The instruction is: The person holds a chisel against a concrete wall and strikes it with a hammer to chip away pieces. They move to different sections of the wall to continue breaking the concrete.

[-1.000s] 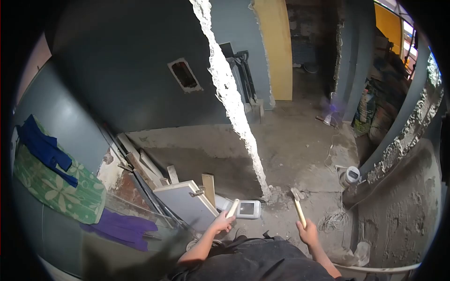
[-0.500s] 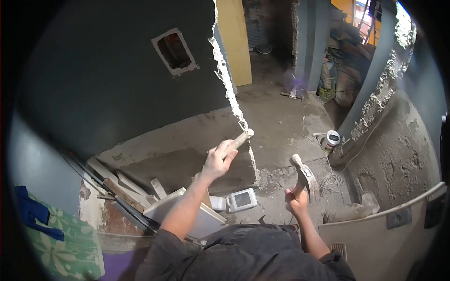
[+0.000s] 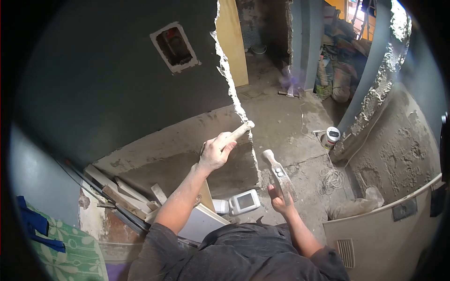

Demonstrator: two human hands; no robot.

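I see left hand (image 3: 215, 153), 11 o'clock off torso (image 3: 234, 257), wrapped round pale rod (image 3: 240, 132); right hand (image 3: 282, 204), 1 o'clock, gripping hammer (image 3: 277, 171).

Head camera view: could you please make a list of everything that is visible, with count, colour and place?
Hammer: 1, dusty whitish, in right hand
Bar-shaped tool: 1, whitish, in left hand
Wall: 1, dark blue-grey, upper left, broken edge
Recessed box: 1, dark, pale rim, in wall
Panel: 1, yellow, beyond wall edge
Containers: 2, white, floor near torso
Can: 1, white, floor at right
Cord coil: 1, whitish, floor at right
Sacks: several, mixed colours, background right
Boards: several, whitish and brown, lower left
Cloths: 3, green, blue, purple, lower left
Floor: grey, centre
Shirt: 1, dark grey, bottom
Left hand: 1, bare, centre
Right hand: 1, bare, right of centre
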